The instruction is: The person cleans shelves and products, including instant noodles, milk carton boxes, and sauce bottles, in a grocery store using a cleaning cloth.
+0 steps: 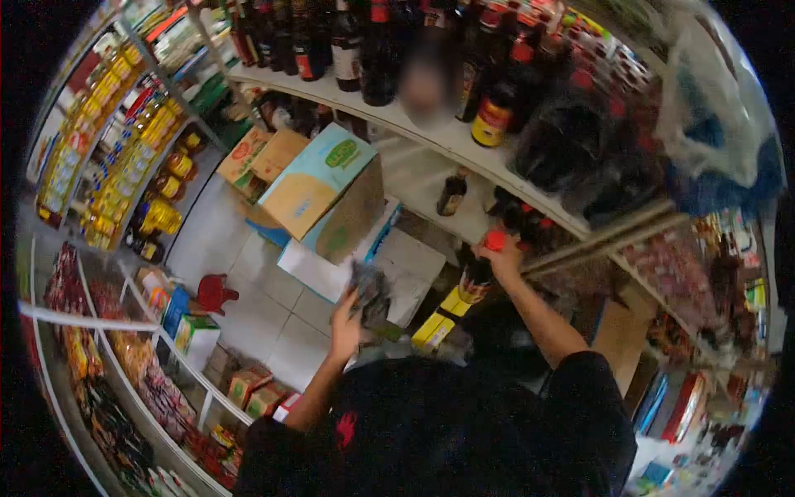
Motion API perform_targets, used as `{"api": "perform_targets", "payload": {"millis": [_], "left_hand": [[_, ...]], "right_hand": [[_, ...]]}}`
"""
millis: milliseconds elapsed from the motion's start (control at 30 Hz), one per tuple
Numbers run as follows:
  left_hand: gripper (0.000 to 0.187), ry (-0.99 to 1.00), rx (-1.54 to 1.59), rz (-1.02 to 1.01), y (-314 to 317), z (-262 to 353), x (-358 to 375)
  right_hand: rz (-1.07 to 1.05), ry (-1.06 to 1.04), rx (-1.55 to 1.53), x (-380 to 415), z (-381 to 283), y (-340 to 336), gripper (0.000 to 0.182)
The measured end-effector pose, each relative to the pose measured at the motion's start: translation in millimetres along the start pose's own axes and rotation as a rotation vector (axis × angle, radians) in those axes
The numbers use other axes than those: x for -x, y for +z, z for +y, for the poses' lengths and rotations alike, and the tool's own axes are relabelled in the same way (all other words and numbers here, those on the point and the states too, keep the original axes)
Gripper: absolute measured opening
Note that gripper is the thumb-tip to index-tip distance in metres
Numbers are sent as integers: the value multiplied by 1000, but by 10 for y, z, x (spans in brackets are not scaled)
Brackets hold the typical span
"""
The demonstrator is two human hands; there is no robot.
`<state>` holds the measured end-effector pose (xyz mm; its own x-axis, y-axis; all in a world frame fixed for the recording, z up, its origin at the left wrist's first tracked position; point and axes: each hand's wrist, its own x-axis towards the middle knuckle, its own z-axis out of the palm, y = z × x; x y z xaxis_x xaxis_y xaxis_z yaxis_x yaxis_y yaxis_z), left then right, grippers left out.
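My left hand (345, 325) is closed on a dark grey rag (371, 291), which bunches up above the fingers. My right hand (505, 261) grips a dark bottle (475, 282) near its neck, just under the red cap. The bottle has a yellowish label low down, and part of it is hidden by the hand. Below the bottle are yellow boxes (434, 330). A small dark bottle (453, 193) stands on the lower shelf, beyond my right hand.
Several dark bottles line the upper shelf (431, 128). Stacked cartons (319, 178) stand on the floor ahead. Racks of yellow oil bottles (124, 174) are at far left, near a red stool (217, 293). A plastic bag (704, 99) hangs at upper right.
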<state>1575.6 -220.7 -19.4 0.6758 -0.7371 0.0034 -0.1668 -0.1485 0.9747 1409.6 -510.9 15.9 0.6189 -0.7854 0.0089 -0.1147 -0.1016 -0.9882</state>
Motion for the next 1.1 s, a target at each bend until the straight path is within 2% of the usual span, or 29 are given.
{"api": "perform_targets", "payload": {"millis": [33, 67, 100, 167, 200, 267, 300, 367, 400, 433, 500, 533, 567, 633, 667, 700, 767, 800, 833, 900, 933, 967, 1033, 1067, 1100], "left_hand": [[43, -12, 0, -56, 103, 296, -146], [42, 73, 18, -114, 227, 400, -287], [42, 59, 162, -124, 404, 572, -364], [42, 138, -7, -334, 904, 646, -470], [42, 150, -6, -357, 925, 676, -539], [48, 25, 765, -597, 915, 760, -637], [48, 29, 758, -619, 842, 912, -605], [50, 290, 712, -625, 619, 1440, -455], [52, 480, 628, -512, 622, 1607, -481], [52, 484, 626, -523, 612, 1652, -473], [50, 224, 583, -516, 599, 1691, -451], [44, 243, 404, -487, 596, 1666, -484], [44, 245, 403, -493, 610, 1619, -521], [39, 668, 140, -371, 663, 1469, -573], [56, 599, 221, -431, 685, 1352, -599], [56, 608, 226, -438, 723, 1327, -628], [78, 438, 650, -619, 786, 1263, -647], [92, 321, 447, -776, 796, 1196, -716], [92, 321, 449, -789, 866, 1150, -729], [94, 505, 197, -940, 1018, 1201, -717], [93, 711, 235, -871, 975, 1728, -567], [93, 722, 238, -879, 1027, 1878, -498], [87, 936, -158, -616, 1110, 2017, -403], [77, 1021, -116, -548, 1129, 2030, -403], [77, 1028, -110, -549, 1115, 2024, -423]], "right_hand": [[34, 17, 0, 139, -207, 50, 17], [20, 57, -124, 239, -412, 105, 15], [8, 94, -248, 356, -633, 165, 14], [23, -46, -335, 635, -1224, 402, 14], [111, -96, -400, 701, -1428, 523, 16], [182, -159, -392, 744, -1594, 604, 16], [229, -209, -383, 761, -1621, 622, 17], [268, -213, -417, 789, -1614, 587, 14], [290, -239, -378, 795, -1590, 589, 14], [308, -264, -337, 805, -1580, 597, 15], [316, -273, -332, 872, -1593, 644, 16], [296, -335, -309, 899, -1607, 667, 16], [277, -397, -285, 917, -1621, 674, 17], [299, -381, -315, 991, -1665, 629, 18], [296, -390, -396, 1028, -1710, 582, 19], [293, -401, -477, 1055, -1748, 526, 19], [316, -429, -451, 1118, -1790, 438, 20], [304, -449, -424, 1144, -1825, 404, 20], [290, -469, -396, 1170, -1863, 370, 19], [306, -453, -371, 1224, -1929, 299, 20], [367, -394, -310, 1266, -1956, 246, 21], [426, -333, -248, 1301, -1987, 201, 22], [417, -362, -268, 1363, -2042, 156, 23], [419, -421, -202, 1393, -2057, 142, 23], [417, -482, -136, 1409, -2069, 130, 23]]}}
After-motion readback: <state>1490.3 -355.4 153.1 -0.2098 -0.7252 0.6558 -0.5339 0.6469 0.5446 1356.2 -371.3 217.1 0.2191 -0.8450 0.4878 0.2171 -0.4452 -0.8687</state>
